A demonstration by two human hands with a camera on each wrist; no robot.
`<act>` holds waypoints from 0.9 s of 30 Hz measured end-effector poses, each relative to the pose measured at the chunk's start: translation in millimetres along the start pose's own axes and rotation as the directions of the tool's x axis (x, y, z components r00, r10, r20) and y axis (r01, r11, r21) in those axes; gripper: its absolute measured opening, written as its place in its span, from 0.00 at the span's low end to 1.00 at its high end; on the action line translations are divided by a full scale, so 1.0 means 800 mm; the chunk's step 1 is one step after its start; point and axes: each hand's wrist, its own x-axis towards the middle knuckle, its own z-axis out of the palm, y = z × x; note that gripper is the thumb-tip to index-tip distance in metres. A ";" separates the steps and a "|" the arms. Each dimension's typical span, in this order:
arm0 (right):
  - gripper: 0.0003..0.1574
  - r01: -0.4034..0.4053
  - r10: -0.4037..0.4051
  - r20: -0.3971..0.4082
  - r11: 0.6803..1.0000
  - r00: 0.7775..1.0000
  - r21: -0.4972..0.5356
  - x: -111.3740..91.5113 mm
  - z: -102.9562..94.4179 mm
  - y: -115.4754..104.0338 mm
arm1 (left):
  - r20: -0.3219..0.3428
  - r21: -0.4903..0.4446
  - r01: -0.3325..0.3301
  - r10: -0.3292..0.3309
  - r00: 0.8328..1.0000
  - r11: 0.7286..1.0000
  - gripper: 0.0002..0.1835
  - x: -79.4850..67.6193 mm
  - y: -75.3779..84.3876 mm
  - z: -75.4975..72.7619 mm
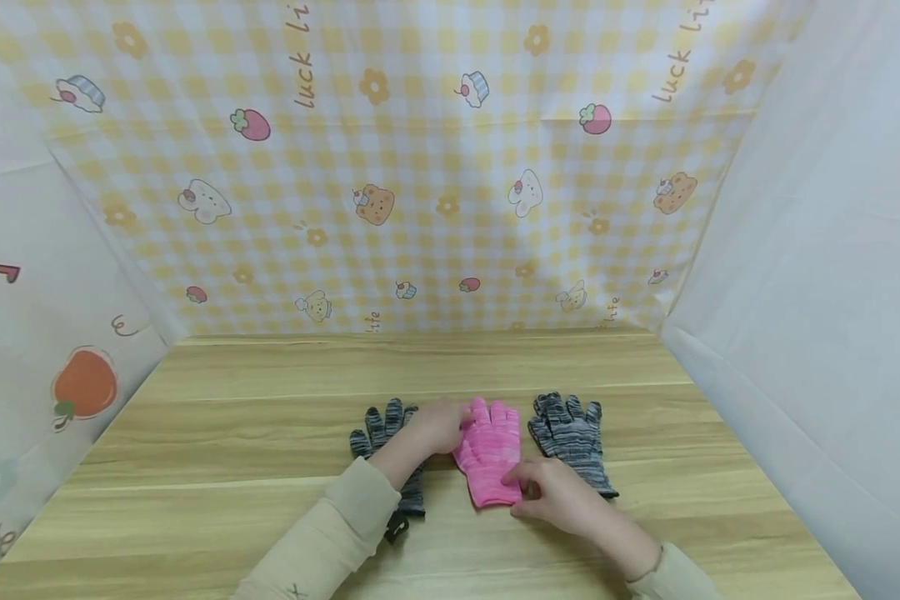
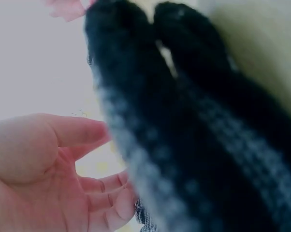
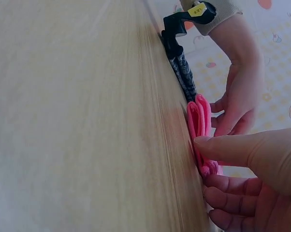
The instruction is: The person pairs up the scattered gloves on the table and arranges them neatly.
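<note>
A pink knitted glove (image 1: 487,454) lies on the table, fingers pointing away from me and cuff toward me. My left hand (image 1: 437,427) reaches over a grey-and-black glove (image 1: 377,429) and touches the pink glove's left side near its fingers. Whether it grips there is hidden. At the right corner of the pink cuff (image 3: 199,118), my right hand (image 1: 558,496) pinches the edge between thumb and curled fingers. A second grey-and-black glove (image 1: 573,442) lies right of the pink one. Close up in the left wrist view, dark glove fingers (image 2: 150,116) cover part of the left hand (image 2: 44,169).
The wood-grain table (image 1: 232,400) runs back to a yellow checked cloth (image 1: 435,158) hanging behind it. White cloths (image 1: 810,250) hang at both sides. A black bracket with a yellow label (image 3: 196,10) sits at my left wrist, beside the left dark glove.
</note>
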 end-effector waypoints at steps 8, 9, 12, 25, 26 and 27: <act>0.20 0.005 -0.005 -0.008 1.000 1.000 0.001 0.003 0.002 -0.003 | 0.046 -0.027 0.052 -0.051 0.998 0.998 0.24 0.001 0.001 0.000; 0.20 0.005 -0.005 -0.009 1.000 1.000 0.005 0.003 0.003 -0.004 | 0.048 -0.027 0.054 -0.053 0.997 0.998 0.24 0.001 0.001 -0.001; 0.20 0.003 -0.003 -0.006 1.000 1.000 0.017 0.004 0.004 -0.005 | 0.059 -0.041 0.064 -0.062 0.996 0.997 0.24 0.002 0.002 -0.003; 0.19 0.012 -0.012 0.013 1.000 1.000 0.025 0.005 -0.002 -0.007 | 0.034 -0.207 0.009 -0.002 0.999 0.978 0.21 0.001 -0.010 -0.008; 0.18 0.014 -0.014 0.010 1.000 1.000 0.026 0.005 -0.003 -0.007 | 0.030 -0.229 0.006 0.001 1.000 0.973 0.20 0.001 -0.011 -0.008; 0.17 0.012 -0.013 0.006 1.000 1.000 0.025 0.006 -0.004 -0.007 | 0.027 -0.250 0.002 0.005 1.000 0.968 0.20 0.001 -0.012 -0.009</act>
